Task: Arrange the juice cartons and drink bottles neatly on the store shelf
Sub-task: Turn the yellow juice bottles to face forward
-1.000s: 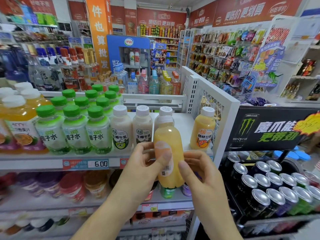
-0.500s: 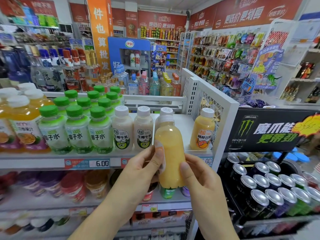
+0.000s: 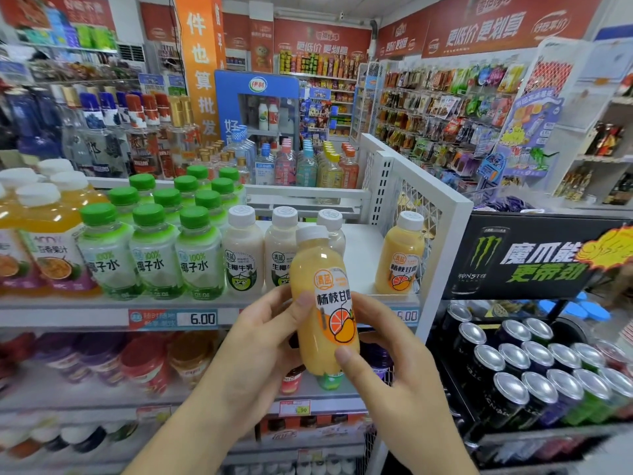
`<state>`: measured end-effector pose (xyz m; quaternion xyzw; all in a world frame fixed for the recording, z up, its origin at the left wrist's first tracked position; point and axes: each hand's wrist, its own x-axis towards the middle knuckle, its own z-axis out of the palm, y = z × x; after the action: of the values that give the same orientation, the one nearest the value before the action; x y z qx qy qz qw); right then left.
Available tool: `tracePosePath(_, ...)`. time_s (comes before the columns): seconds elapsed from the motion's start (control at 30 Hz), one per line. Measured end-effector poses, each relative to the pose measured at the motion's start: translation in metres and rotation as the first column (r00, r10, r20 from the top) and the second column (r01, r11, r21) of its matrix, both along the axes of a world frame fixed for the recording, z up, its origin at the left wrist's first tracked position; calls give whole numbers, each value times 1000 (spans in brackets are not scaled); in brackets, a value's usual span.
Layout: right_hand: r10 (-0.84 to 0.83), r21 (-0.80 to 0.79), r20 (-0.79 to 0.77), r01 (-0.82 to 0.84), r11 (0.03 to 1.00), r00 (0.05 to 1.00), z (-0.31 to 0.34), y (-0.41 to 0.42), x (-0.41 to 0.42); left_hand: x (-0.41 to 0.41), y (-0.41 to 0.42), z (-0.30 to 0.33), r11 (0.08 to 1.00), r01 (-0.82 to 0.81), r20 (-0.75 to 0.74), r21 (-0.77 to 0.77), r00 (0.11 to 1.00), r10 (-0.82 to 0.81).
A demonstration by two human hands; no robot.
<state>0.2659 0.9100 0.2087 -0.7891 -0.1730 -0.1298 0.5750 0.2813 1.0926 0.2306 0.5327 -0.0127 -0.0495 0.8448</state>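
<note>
Head view, centre of the frame: orange plastic juice bottle with a white cap [image 3: 322,303] held upright in front of the white metal store shelf [image 3: 68,311], off its surface. Left hand [image 3: 260,351] wrapped round the bottle's left side, thumb on the label; right hand [image 3: 387,375] gripping low on the right, thumb pressed near the base. Label turned toward the camera, probably so it faces outward once shelved. To the right of centre, a matching orange bottle [image 3: 400,255] standing alone by the white mesh end panel [image 3: 421,214], bare shelf between it and the cream milk-drink bottles [image 3: 244,252]; likely the intended gap. Left of those, green-capped coconut water bottles [image 3: 154,252] in tidy rows. Lower right, black energy drink cans [image 3: 513,375].
</note>
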Motion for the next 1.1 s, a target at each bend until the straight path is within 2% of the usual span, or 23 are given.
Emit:
tracePosePath(0.1, 111, -101, -61, -117, 988, 992, 6, -6, -1, 1, -5, -1, 1000, -2, -22, 13, 1000, 3)
tracePosePath(0.17, 87, -139, -64, -95, 986, 994, 5, -9, 0, 3, -6, -2, 999, 3, -43, 42, 999, -1)
tracePosePath(0.33, 35, -92, -5, -35, 995, 999, 2, -11, 0, 9, -7, -3, 990, -2, -112, 139, 994, 18)
tracePosePath(0.47, 88, -117, -35, -92, 989, 996, 5, -15, 2, 17, -4, -7, 983, -34, -235, 181, 969, 77)
tracePosePath(0.57, 63, -121, -50, -68, 990, 997, 0, -16, 6, 18, -4, -8, 976, 3, -308, 217, 949, 66)
tracePosePath(0.67, 40, -97, -54, -45, 994, 998, -5, -15, 8, 19, -5, -12, 977, 32, -325, 213, 945, 40)
tracePosePath(0.8, 36, -74, -64, -40, 996, 997, -9, -19, 10, 21, -8, -17, 990, 66, -340, 128, 940, -18)
tracePosePath(0.9, 95, -112, -126, -110, 988, 987, -7, -27, 11, 21, -5, -17, 992, 77, -294, 95, 955, -46)
tracePosePath(1.0, 172, -199, -205, -213, 957, 964, 0, -40, 12, 21, 3, -19, 984, 80, -188, 161, 981, -49)
tracePosePath(1.1, 144, -142, -211, -176, 974, 967, 7, -49, 19, 21, 4, -19, 971, 79, -67, 225, 996, -65)
